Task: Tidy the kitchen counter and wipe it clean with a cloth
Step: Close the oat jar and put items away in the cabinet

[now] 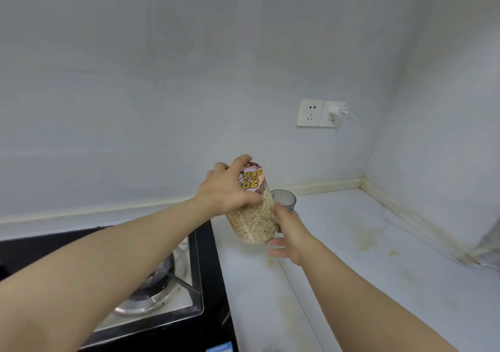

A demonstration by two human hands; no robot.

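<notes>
Left grip (230, 189) is wrapped round the lid end of the oat jar (254, 216). Right grip (289, 235) cups the bottom, thumb up the side, fingers underneath. Stained white worktop (351, 270) sits beside a black gas hob (108, 284), and the jar's held tilted above where they meet. Dark glass (285, 199) stands just behind it, with wall sockets (319, 113) higher up and a charger (338, 108) plugged in.

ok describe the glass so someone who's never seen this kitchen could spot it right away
Find the white counter right of the black stove. Toward its back, a glass stands just behind the oat jar that the left hand and right hand hold. Unlike the labelled, oat-filled jar, it is clear, open-topped and stands on the counter.
</notes>
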